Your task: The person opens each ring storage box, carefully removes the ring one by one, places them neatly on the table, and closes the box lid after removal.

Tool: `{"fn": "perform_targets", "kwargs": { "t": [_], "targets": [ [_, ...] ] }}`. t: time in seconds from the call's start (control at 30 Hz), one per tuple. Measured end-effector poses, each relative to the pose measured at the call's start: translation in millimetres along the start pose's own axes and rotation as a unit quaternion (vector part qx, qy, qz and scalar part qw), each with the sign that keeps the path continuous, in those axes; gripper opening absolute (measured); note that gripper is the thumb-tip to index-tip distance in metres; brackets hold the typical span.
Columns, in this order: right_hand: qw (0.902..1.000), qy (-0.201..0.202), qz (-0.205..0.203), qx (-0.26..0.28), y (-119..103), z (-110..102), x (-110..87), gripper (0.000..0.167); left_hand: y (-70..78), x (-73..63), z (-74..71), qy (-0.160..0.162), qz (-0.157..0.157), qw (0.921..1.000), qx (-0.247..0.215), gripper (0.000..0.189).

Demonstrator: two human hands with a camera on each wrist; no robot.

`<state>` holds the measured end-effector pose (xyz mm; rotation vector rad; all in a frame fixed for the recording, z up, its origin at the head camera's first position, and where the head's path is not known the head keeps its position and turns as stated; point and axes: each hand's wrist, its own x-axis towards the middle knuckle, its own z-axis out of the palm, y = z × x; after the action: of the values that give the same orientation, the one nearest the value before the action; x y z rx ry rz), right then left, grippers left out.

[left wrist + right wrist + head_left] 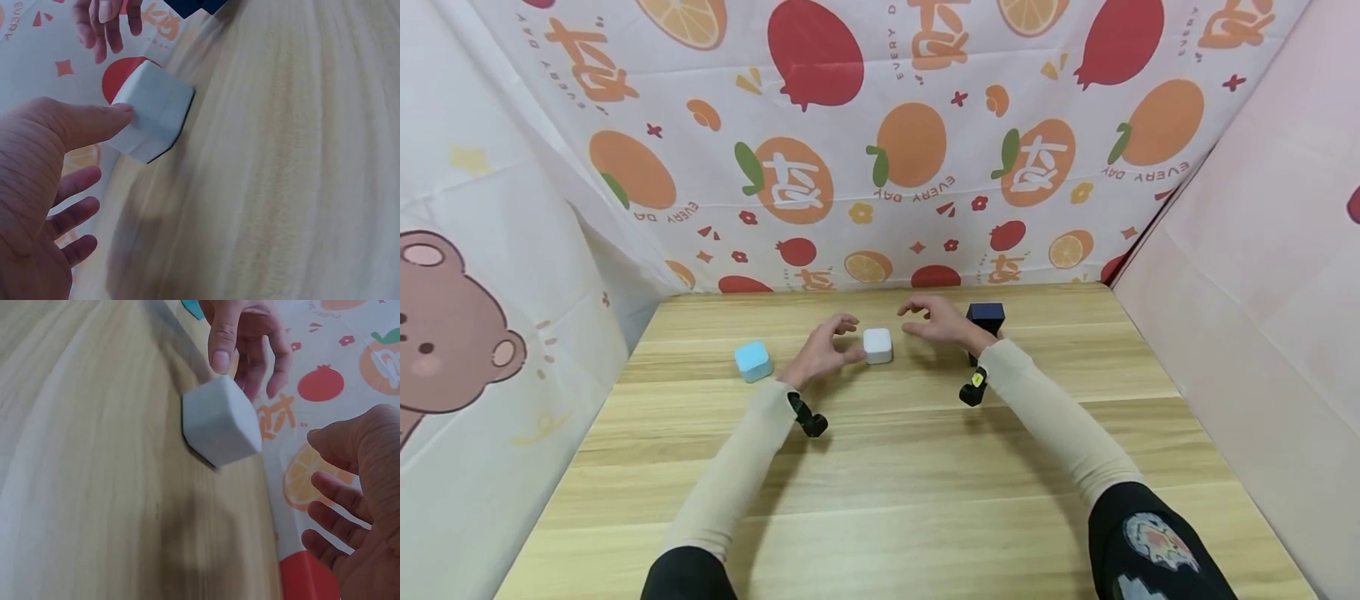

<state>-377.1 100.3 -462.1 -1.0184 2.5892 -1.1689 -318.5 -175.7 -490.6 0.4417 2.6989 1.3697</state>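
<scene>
A white rounded block (877, 346) stands on the wooden table between the two hands. My left hand (823, 354) is at its left side with fingers loosely bent and apart; the thumb tip is right beside the block, and whether it touches cannot be told. To the right of the block, my right hand (943, 323) hovers with a gap, its thumb and fingers spread around nothing. In the right wrist view the same white block (219, 422) shows beyond the right hand (356, 500). A light blue rounded block (753, 361) lies left of the left hand.
Behind the right wrist stands a dark navy block (986, 315), partly hidden by that wrist. A fruit-patterned cloth (850, 167) hangs along the table's far edge. Pale cloths hang at the left and right sides. The wooden table (895, 500) stretches toward the person.
</scene>
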Motion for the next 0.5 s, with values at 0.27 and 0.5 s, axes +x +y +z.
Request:
{"fn": "perform_targets", "kwargs": {
  "t": [0.27, 0.5],
  "targets": [
    [0.9996, -0.006, 0.01, 0.027, -1.8, 14.3, 4.0, 0.031, -5.4, -1.5, 8.1, 0.0, -0.008, 1.0, 0.003, 0.068],
    [0.9994, -0.015, 0.005, 0.032, 1.1, 25.3, 9.3, 0.034, -10.2, 1.0, 13.1, 0.007, 0.016, 0.9998, 0.004, 0.071]
  ]
}}
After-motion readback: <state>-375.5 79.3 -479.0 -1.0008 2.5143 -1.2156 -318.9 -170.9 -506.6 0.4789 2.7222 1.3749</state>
